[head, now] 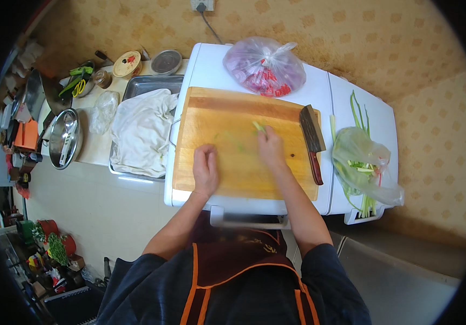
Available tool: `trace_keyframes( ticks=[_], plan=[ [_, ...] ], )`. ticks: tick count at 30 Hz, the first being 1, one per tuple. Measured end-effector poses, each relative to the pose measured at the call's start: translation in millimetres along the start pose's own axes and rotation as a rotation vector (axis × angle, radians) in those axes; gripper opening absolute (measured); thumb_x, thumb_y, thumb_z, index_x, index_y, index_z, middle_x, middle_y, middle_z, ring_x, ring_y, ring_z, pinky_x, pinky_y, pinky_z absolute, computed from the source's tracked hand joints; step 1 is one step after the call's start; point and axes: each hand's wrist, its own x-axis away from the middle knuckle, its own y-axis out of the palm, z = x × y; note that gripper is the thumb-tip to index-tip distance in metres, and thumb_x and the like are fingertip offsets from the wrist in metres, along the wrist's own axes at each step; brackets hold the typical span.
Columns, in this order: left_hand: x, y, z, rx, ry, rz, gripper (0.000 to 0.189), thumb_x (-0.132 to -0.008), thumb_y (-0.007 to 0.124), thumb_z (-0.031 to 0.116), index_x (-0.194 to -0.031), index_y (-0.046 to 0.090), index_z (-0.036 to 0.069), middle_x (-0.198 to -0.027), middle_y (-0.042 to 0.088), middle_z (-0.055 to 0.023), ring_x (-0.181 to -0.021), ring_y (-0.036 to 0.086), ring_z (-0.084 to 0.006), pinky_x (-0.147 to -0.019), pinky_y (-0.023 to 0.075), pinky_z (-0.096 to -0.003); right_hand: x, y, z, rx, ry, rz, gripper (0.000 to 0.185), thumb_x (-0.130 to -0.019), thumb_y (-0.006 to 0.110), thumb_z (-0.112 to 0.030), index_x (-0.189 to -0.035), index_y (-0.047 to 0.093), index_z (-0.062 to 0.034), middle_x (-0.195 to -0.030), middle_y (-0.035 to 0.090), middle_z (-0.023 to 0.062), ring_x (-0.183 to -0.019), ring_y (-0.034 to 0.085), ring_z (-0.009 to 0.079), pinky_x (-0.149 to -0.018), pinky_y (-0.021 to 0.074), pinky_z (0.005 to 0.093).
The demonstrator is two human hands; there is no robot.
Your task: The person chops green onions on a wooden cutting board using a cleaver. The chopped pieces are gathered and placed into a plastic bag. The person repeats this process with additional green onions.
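Note:
My right hand (271, 147) is closed around a short pale-green vegetable stalk (259, 126) above the middle right of a wooden cutting board (233, 174). At the left part of the board is my left hand (206, 166), its fingers curled; whether anything is in it cannot be seen. Blurred green bits show on the board between the hands. A cleaver (310, 136) with a reddish wooden handle lies along the board's right edge, blade away from me. Right of it, a plastic bag (354, 150) holds green onions (367, 205), whose ends stick out.
A tied plastic bag of purple produce (263, 67) lies behind the board on the white appliance top (206, 61). To the left are a metal tray (135, 83) with a white cloth (141, 130), a steel bowl (76, 152) and a lidded container (166, 62).

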Motion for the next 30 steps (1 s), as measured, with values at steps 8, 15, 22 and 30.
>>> trace_keyframes(
  ticks=[8, 15, 22, 30],
  plan=[
    [-3, 0, 6, -0.147, 0.043, -0.019, 0.01, -0.106, 0.054, 0.003, -0.111, 0.062, 0.0, -0.107, 0.061, -0.0145, -0.104, 0.06, -0.0287, -0.095, 0.05, -0.0373, 97, -189, -24, -1.188, 0.53, -0.147, 0.01, -0.108, 0.061, -0.019, -0.105, 0.06, -0.0097, -0.08, 0.057, 0.0025, -0.054, 0.047, 0.0092, -0.045, 0.0353, 0.0263],
    [-1, 3, 2, -0.074, 0.024, -0.048, 0.011, -0.107, 0.053, 0.001, -0.115, 0.06, -0.002, -0.115, 0.06, -0.0144, -0.107, 0.06, -0.0259, -0.1, 0.0498, -0.0354, 113, -344, 54, -1.789, 0.369, 0.359, 0.018, -0.11, 0.053, -0.02, -0.11, 0.054, -0.0014, -0.078, 0.048, 0.0038, -0.061, 0.044, 0.0128, -0.05, 0.0371, 0.0265],
    [-1, 1, 3, -0.108, 0.055, -0.016, 0.01, -0.105, 0.056, 0.001, -0.113, 0.062, -0.001, -0.112, 0.061, -0.0163, -0.106, 0.061, -0.0299, -0.098, 0.0501, -0.0377, 28, -342, 78, -0.904, 0.638, 0.709, 0.039, -0.109, 0.056, -0.032, -0.141, 0.054, -0.0099, -0.118, 0.063, 0.011, -0.094, 0.061, 0.0262, -0.084, 0.0568, 0.0425],
    [-20, 7, 14, -0.652, 0.346, -0.095, 0.038, -0.099, 0.064, 0.01, -0.133, 0.059, -0.005, -0.149, 0.051, -0.0315, -0.143, 0.045, -0.0485, -0.122, 0.0332, -0.0582, 86, -317, 23, -0.078, -0.066, 1.081, 0.033, -0.111, 0.053, -0.02, -0.124, 0.067, 0.0068, -0.113, 0.073, 0.0137, -0.095, 0.07, 0.0229, -0.086, 0.0582, 0.0391]
  ],
)
